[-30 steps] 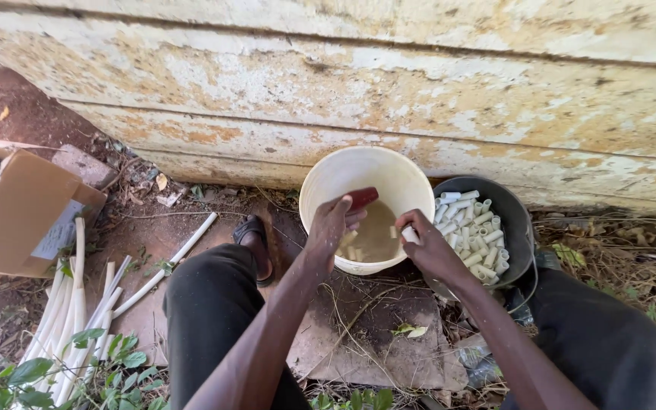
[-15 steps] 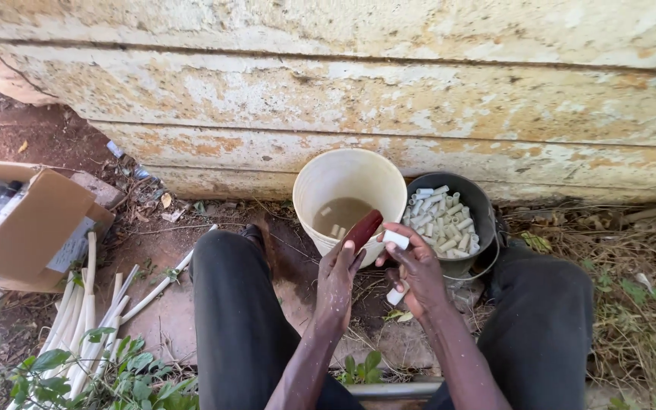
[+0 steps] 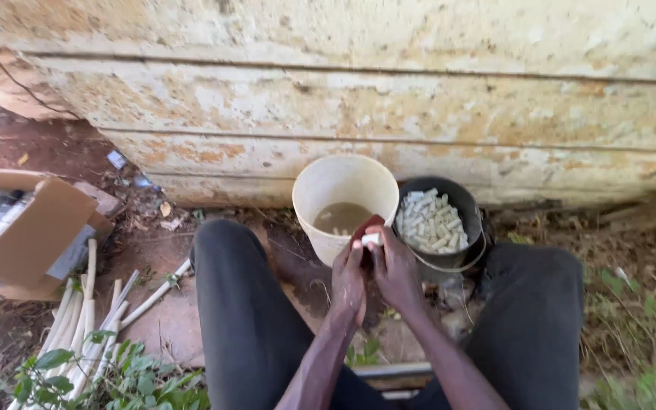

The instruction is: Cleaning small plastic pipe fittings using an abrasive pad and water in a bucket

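The left hand [image 3: 349, 277] and the right hand [image 3: 395, 267] are pressed close together between the knees, both closed around a small white cylindrical piece [image 3: 371, 239], with a dark red tool or cloth [image 3: 364, 225] pinched against it by the left fingers. What that red thing is cannot be made out. The step looks like trimming or cleaning one short piece at a time, held just in front of the buckets. Judging from that, the next move calls for a firm pinch on the slippery little piece and a short, sure reach, since both pails stand right ahead.

The piece is pale, stubby and smooth, like a cut length of peeled stem. Just beyond the hands stands a cream bucket [image 3: 320, 186] holding murky brown water with a few pieces afloat. Touching it on the right is a black pail [image 3: 465, 193] heaped with matching white pieces [image 3: 430, 222]. Long peeled stalks [image 3: 85, 319] lie on the ground to the left, near a cardboard box [image 3: 36, 231].
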